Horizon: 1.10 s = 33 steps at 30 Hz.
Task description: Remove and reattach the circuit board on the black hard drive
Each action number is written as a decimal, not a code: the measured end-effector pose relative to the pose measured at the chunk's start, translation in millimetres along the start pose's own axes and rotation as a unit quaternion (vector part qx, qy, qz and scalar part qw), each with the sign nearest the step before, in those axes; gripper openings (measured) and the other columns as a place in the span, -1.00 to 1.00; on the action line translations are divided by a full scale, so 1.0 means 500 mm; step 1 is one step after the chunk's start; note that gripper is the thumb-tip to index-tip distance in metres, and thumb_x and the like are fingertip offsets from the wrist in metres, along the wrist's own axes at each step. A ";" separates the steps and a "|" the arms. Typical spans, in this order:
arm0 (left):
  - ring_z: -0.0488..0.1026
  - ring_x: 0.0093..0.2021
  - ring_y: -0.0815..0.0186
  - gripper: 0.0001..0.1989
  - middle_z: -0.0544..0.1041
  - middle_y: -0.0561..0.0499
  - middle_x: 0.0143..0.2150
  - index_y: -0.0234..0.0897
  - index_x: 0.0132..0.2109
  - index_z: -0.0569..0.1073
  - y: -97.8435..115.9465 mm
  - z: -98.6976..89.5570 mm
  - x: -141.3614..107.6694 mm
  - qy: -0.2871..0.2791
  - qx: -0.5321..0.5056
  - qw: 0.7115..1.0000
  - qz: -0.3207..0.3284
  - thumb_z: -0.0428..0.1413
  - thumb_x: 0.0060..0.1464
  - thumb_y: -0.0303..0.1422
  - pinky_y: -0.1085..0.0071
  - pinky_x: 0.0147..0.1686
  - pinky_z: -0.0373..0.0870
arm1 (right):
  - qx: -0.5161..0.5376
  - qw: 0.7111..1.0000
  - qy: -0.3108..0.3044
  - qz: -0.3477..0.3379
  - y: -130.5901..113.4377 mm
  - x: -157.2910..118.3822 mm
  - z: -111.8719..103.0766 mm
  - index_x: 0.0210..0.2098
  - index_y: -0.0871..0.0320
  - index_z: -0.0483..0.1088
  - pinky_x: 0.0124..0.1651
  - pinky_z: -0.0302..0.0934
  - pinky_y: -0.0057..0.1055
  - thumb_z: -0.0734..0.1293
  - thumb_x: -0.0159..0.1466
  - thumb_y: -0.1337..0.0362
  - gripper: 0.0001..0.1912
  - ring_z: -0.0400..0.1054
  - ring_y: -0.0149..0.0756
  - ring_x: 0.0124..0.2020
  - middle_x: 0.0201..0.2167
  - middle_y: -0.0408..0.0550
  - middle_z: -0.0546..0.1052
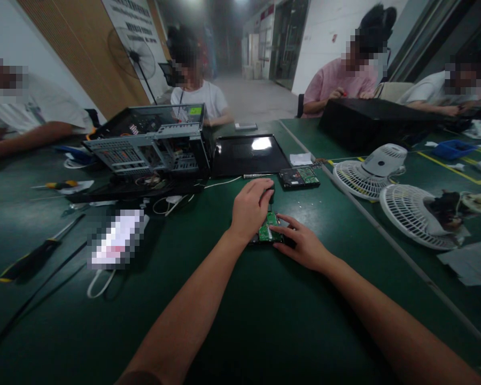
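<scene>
A hard drive with a green circuit board (268, 233) lies board side up on the green table. My left hand (251, 207) is closed round the dark handle of a screwdriver (271, 194), which stands upright over the board; its tip is hard to make out. From the right, my right hand (300, 240) rests its spread fingers on the board and along the drive's edge. Just beyond my hands lies a second hard drive (300, 177), with a thin screwdriver (257, 176) to its left. Several tiny screws (311, 203) are scattered right of my left hand.
An open computer case (148, 152) stands at the back left, beside a black panel (250, 155). A large screwdriver (36, 256) and a blurred-out phone (118, 238) lie left. White fan parts (414, 214) lie right. Several people sit around; one works at a black case (377, 123).
</scene>
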<state>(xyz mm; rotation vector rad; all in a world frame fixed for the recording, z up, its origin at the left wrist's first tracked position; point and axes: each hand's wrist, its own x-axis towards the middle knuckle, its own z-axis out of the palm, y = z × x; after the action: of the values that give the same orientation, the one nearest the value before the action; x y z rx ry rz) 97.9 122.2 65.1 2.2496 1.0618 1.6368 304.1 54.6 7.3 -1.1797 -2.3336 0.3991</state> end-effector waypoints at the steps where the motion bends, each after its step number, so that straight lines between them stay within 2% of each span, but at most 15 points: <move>1: 0.53 0.06 0.23 -0.80 0.58 -0.06 0.02 -0.22 0.02 0.49 -0.001 0.002 -0.001 0.002 -0.003 1.000 0.000 0.18 0.27 -0.49 0.16 0.13 0.50 | 0.000 1.000 0.000 0.000 0.000 0.000 0.000 0.24 -0.06 0.41 0.13 0.40 0.02 0.39 0.36 0.15 -0.54 0.46 -0.05 0.07 0.38 0.11 0.26; 7: 0.55 -0.07 0.25 -0.79 0.58 -0.02 -0.11 -0.23 -0.09 0.47 -0.010 0.011 -0.006 0.033 -0.012 0.999 -0.020 0.30 0.18 -0.33 0.25 -0.06 0.56 | 0.001 1.000 0.002 0.000 -0.001 0.000 0.000 0.25 -0.07 0.41 0.13 0.40 0.03 0.39 0.36 0.17 -0.53 0.45 -0.06 0.08 0.38 0.10 0.25; 14: 0.48 -0.06 0.27 -0.89 0.49 -0.02 -0.08 -0.20 -0.09 0.48 0.003 0.003 -0.001 0.028 -0.003 1.000 -0.009 0.22 0.25 -0.43 0.27 -0.04 0.52 | 0.000 1.000 -0.001 -0.004 0.001 0.000 0.000 0.25 -0.06 0.41 0.13 0.40 0.03 0.39 0.36 0.16 -0.53 0.46 -0.07 0.07 0.38 0.11 0.25; 20: 0.46 -0.06 0.24 -0.84 0.48 -0.03 -0.10 -0.16 -0.03 0.55 0.007 0.000 -0.001 0.032 0.028 0.999 -0.001 0.21 0.26 -0.44 0.23 -0.02 0.49 | 0.003 1.000 -0.001 0.002 -0.001 0.000 -0.001 0.25 -0.06 0.40 0.13 0.40 0.03 0.38 0.36 0.17 -0.53 0.45 -0.07 0.08 0.39 0.10 0.24; 26: 0.50 0.00 0.27 -0.79 0.54 -0.04 -0.03 -0.21 0.00 0.53 0.009 -0.001 0.001 0.005 0.013 1.000 0.004 0.15 0.27 -0.53 0.23 0.07 0.49 | 0.005 1.000 -0.001 0.002 -0.001 0.000 -0.001 0.25 -0.06 0.41 0.14 0.40 0.00 0.39 0.36 0.17 -0.53 0.46 -0.08 0.07 0.39 0.10 0.24; 33: 0.54 0.00 0.25 -0.83 0.57 -0.05 -0.03 -0.22 -0.06 0.45 0.001 0.010 -0.005 0.012 -0.022 1.000 0.002 0.23 0.23 -0.44 0.18 0.03 0.54 | 0.006 1.000 0.000 -0.002 0.000 0.000 0.002 0.25 -0.05 0.41 0.16 0.37 0.03 0.38 0.37 0.18 -0.54 0.44 -0.06 0.11 0.38 0.11 0.24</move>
<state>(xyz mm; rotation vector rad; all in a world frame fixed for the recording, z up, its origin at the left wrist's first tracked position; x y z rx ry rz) 102.0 121.6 61.4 2.2112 1.0171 1.6762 303.9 54.5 6.5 -1.1678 -2.3303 0.4117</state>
